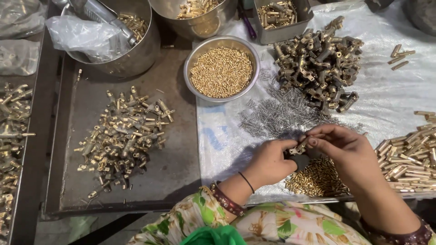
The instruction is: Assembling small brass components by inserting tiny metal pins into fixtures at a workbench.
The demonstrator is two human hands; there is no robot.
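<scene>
— What are the hands doing in the head view?

— Low and right of centre, the left hand (269, 162) and right hand (346, 152) meet, both pinching one small brass fitting (299, 148) between fingertips.

— What lies around them?

— A pile of small brass pins (318, 179) just below on the white plastic sheet (390, 95), thin steel springs (281, 113) above, and a steel bowl (194, 86) of pins at upper centre. Assembled fittings (122, 136) heap on the dark desk (177, 168) at left.
</scene>
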